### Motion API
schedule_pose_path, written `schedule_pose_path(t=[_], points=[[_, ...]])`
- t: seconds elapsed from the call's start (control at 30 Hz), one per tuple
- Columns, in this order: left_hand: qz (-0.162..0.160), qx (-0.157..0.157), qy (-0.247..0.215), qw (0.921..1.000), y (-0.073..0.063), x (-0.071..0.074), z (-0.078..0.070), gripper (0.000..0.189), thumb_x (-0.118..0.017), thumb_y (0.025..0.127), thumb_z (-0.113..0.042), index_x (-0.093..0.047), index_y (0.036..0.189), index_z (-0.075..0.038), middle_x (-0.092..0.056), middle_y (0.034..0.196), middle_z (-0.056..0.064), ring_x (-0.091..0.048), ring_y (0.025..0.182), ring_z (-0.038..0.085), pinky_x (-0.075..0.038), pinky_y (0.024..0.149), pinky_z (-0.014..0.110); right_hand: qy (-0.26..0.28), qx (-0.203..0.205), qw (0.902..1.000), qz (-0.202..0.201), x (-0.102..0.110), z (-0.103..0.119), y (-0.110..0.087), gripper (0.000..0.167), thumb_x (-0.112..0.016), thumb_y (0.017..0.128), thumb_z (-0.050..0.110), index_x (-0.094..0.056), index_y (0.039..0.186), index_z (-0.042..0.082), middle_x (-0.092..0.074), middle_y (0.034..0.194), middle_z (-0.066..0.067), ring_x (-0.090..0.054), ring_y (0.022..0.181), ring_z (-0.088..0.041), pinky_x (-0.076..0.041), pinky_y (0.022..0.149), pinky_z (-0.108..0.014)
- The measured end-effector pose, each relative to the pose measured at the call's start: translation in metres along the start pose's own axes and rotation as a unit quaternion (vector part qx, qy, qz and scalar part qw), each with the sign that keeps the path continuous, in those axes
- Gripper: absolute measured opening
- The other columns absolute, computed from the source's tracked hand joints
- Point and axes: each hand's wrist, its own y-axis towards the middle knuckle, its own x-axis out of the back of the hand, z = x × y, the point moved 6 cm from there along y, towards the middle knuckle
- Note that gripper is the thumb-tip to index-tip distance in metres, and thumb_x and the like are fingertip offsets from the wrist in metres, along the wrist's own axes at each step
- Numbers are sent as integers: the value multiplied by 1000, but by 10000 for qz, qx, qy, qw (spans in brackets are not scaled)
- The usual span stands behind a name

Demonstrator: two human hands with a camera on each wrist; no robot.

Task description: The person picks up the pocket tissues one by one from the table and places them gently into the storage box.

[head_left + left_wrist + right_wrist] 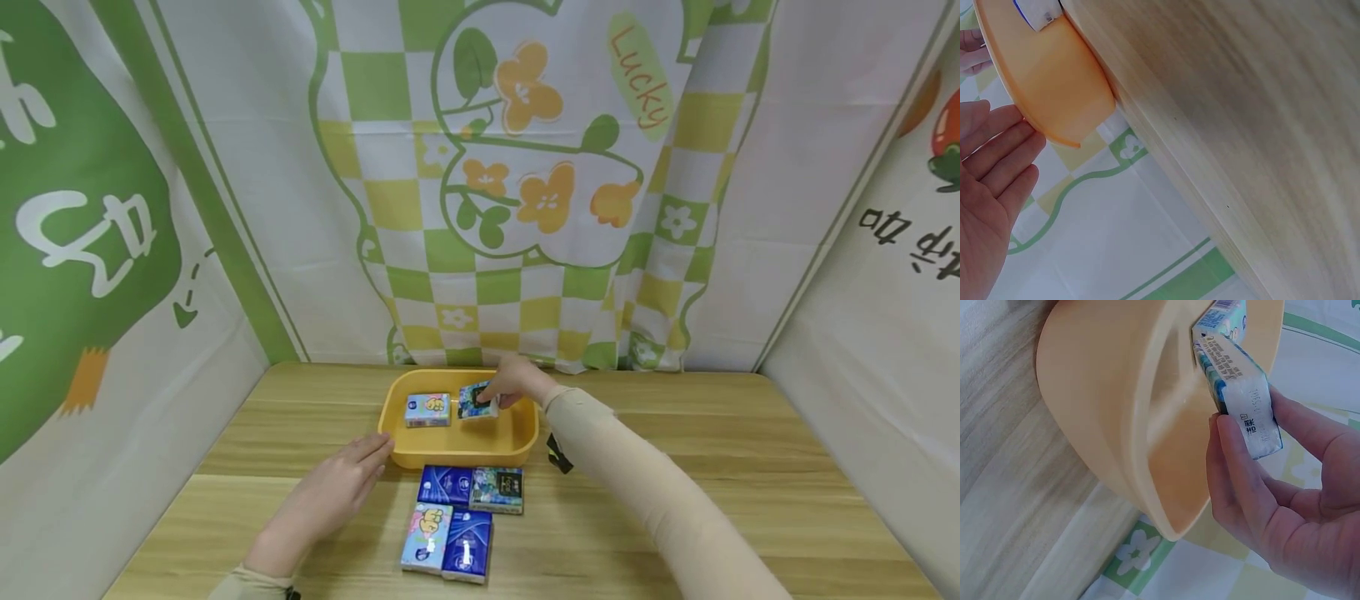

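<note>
In the head view my right hand is over the right part of a yellow tray. It pinches a tissue pack with a blue-green floral print between thumb and fingers, as the right wrist view shows. A light-blue tissue pack lies in the tray, left of the held one. At the tray's front left corner, my left hand touches the rim with straight fingertips.
In front of the tray lie two dark-blue tissue packs, a floral tissue pack and a pink-and-blue tissue pack, side by side on the wooden table. A printed curtain hangs behind the table.
</note>
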Motion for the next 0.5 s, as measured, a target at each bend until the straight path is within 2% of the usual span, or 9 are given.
schedule_pose_path(t=[0.23, 0.3, 0.5], points=[[-9, 0, 6, 10000, 0, 0, 1, 37, -62, 91, -14, -60, 125, -2, -58, 131, 16, -57, 118, 33, -47, 102, 48, 267, -155, 9995, -64, -7, -1, 3, 39, -80, 76, 12, -59, 102, -9, -62, 68, -9, -68, 65, -24, -61, 78, -40], [-18, -12, -1, 10000, 0, 0, 1, 37, -62, 90, -13, -60, 125, -2, -58, 130, 16, -57, 118, 33, -47, 101, 48, 250, -195, 9995, -74, -9, -2, 5, 38, -79, 76, 12, -59, 101, -9, -62, 68, -10, -69, 67, -25, -60, 79, -40], [-44, -21, -2, 10000, -1, 1, 0, 37, -63, 90, -13, -60, 125, -2, -59, 130, 16, -57, 118, 33, -48, 100, 48, 216, -278, 9994, -26, -12, -4, 11, 23, -78, 78, 13, -65, 83, -4, -64, 64, -8, -70, 69, -24, -60, 80, -39]])
